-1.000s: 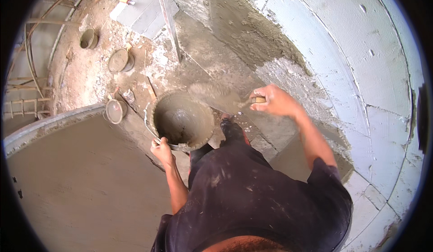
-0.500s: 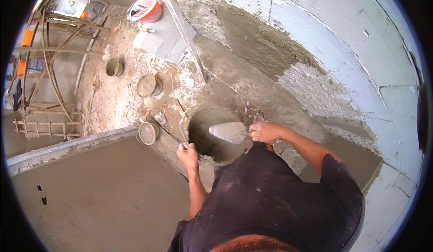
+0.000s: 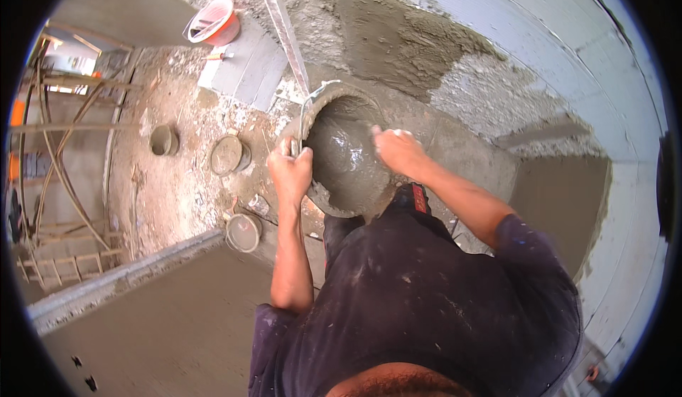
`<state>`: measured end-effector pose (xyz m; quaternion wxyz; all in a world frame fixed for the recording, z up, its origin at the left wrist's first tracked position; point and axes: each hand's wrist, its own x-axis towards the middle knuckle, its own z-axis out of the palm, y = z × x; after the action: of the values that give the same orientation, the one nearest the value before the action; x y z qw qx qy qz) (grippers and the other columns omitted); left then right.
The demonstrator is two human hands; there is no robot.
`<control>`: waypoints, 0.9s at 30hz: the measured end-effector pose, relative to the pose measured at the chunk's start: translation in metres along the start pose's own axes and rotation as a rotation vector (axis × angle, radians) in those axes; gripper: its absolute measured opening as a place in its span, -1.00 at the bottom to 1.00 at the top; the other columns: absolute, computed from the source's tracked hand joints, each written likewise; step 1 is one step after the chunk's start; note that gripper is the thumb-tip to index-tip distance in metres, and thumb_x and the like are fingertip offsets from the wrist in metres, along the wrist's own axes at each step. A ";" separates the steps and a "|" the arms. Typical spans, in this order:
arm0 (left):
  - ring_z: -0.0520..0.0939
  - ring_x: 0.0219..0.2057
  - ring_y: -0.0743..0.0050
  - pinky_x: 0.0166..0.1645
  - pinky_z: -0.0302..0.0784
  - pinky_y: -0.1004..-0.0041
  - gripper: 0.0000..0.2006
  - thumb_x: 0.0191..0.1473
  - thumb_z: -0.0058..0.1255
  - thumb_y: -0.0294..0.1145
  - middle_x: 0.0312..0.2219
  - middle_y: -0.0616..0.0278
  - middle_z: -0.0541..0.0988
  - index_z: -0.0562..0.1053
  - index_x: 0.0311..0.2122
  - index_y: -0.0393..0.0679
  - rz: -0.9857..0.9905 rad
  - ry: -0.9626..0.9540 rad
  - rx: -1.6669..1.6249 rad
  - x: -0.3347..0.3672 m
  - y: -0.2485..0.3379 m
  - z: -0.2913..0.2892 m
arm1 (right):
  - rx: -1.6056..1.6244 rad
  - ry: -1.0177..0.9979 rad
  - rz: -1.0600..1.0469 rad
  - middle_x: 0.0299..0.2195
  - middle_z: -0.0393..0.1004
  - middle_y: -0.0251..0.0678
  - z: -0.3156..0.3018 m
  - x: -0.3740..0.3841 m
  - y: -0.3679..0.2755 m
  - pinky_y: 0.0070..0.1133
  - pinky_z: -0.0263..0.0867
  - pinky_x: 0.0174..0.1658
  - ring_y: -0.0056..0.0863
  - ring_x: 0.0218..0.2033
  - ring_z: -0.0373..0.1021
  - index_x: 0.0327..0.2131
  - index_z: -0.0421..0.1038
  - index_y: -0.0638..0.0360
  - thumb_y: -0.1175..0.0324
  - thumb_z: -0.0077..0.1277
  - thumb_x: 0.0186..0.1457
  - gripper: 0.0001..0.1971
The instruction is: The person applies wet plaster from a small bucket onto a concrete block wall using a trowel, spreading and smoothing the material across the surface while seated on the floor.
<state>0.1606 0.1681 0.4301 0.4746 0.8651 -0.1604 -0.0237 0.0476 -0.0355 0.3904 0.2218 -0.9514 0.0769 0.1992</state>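
Observation:
A large mortar-coated bucket [image 3: 321, 196] is tipped in front of my legs, its mouth toward me. Wet grey mortar [image 3: 348, 173] lies inside. My left hand [image 3: 290, 169] is closed on the bucket's handle [image 3: 304, 116] at the left rim. At the right side of the mouth is my right hand [image 3: 399, 149], closed in a fist around the trowel's grip. The trowel's blade cannot be made out against the mortar.
Small mortar buckets [image 3: 245, 232] stand left of the large one. Behind are a red-and-white bucket [image 3: 226, 33], grey boards [image 3: 245, 70] and a leaning straightedge [image 3: 280, 24]. A plastered surface [image 3: 156, 312] is at lower left, wooden scaffolding [image 3: 60, 137] beyond, a block wall [image 3: 540, 34] right.
The large bucket has come up, farther from me in the picture, and is tipped more, with my left hand at its rim. The trowel blade, plainly visible before, no longer stands out.

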 end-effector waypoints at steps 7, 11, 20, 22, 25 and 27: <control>0.30 -0.67 0.66 -0.58 0.24 0.45 -0.69 -0.17 0.03 -0.51 -0.71 0.29 0.40 0.52 -0.25 -0.46 0.072 -0.226 0.015 0.062 0.047 -0.066 | 0.065 0.060 -0.018 -0.31 0.52 0.07 -0.004 -0.014 -0.072 -0.20 0.44 -0.21 0.02 -0.24 0.49 -0.15 0.37 0.30 0.40 -0.24 0.14 -0.73; 0.28 -0.64 0.73 -0.56 0.20 0.51 -0.81 -0.16 -0.01 -0.56 -0.68 0.38 0.39 0.51 -0.37 -0.40 0.193 -0.387 -0.027 0.098 0.042 -0.061 | 0.208 0.135 0.167 -0.29 0.52 0.05 -0.001 0.027 -0.072 -0.19 0.43 -0.19 0.02 -0.21 0.49 -0.20 0.40 0.30 0.40 -0.20 0.11 -0.75; 0.27 -0.60 0.79 -0.54 0.14 0.58 -0.96 -0.12 0.03 -0.62 -0.64 0.52 0.36 0.47 -0.46 -0.29 0.062 -0.485 -0.222 0.158 0.034 -0.040 | 0.186 0.180 0.145 -0.35 0.52 0.07 -0.032 0.048 -0.072 -0.17 0.44 -0.29 -0.06 -0.27 0.52 -0.22 0.37 0.33 0.46 -0.22 0.13 -0.79; 0.28 -0.60 0.80 -0.54 0.15 0.60 -0.90 -0.11 0.04 -0.62 -0.63 0.52 0.38 0.50 -0.40 -0.32 0.090 -0.537 -0.195 0.181 0.038 -0.031 | 0.168 0.143 0.093 -0.37 0.53 0.06 -0.021 0.066 -0.073 -0.17 0.44 -0.29 -0.06 -0.30 0.52 -0.24 0.37 0.34 0.47 -0.23 0.15 -0.81; 0.28 -0.60 0.81 -0.55 0.15 0.61 -0.89 -0.10 0.04 -0.62 -0.63 0.53 0.37 0.50 -0.38 -0.32 0.071 -0.481 -0.190 0.204 0.036 -0.036 | 0.202 0.223 0.092 -0.37 0.53 0.06 -0.054 0.061 -0.063 -0.16 0.42 -0.20 -0.02 -0.29 0.52 -0.26 0.39 0.34 0.45 -0.22 0.15 -0.80; 0.28 -0.60 0.81 -0.55 0.15 0.61 -0.91 -0.10 0.04 -0.62 -0.63 0.53 0.37 0.50 -0.40 -0.31 0.081 -0.487 -0.235 0.206 0.051 -0.025 | 0.271 0.222 0.225 -0.35 0.53 0.06 -0.066 0.076 -0.048 -0.17 0.42 -0.16 0.00 -0.25 0.51 -0.26 0.41 0.34 0.44 -0.21 0.14 -0.78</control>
<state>0.3479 0.1013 0.5090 0.5198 0.7656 -0.3007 -0.2306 0.1510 -0.0269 0.4314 0.3140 -0.9145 0.2328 0.1046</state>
